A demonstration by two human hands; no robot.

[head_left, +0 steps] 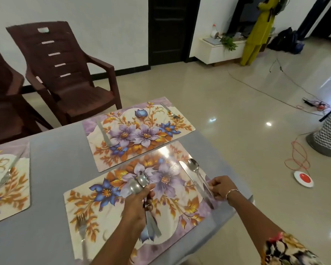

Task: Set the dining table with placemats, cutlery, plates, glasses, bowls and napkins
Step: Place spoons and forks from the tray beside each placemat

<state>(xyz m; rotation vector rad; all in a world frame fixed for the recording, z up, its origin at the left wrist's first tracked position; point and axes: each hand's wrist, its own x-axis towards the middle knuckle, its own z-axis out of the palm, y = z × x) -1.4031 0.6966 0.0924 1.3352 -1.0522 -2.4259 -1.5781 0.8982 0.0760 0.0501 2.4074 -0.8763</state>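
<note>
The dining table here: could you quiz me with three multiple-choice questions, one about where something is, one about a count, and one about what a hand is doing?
1. Where does the spoon that the right hand holds by its handle lie?
A. on a chair
B. on the nearest placemat's right side, beside a knife
C. on the floor

2. How many flowered placemats show?
A. two
B. three
C. five

3. What is the left hand doing?
A. resting flat, empty
B. lifting a glass
C. gripping spoons

Answers:
1 B, its bowl rests next to the knife blade at that edge.
2 B, the nearest, the far placemat and the left placemat.
3 C, spoon bowls stick out above its curled fingers.
</note>
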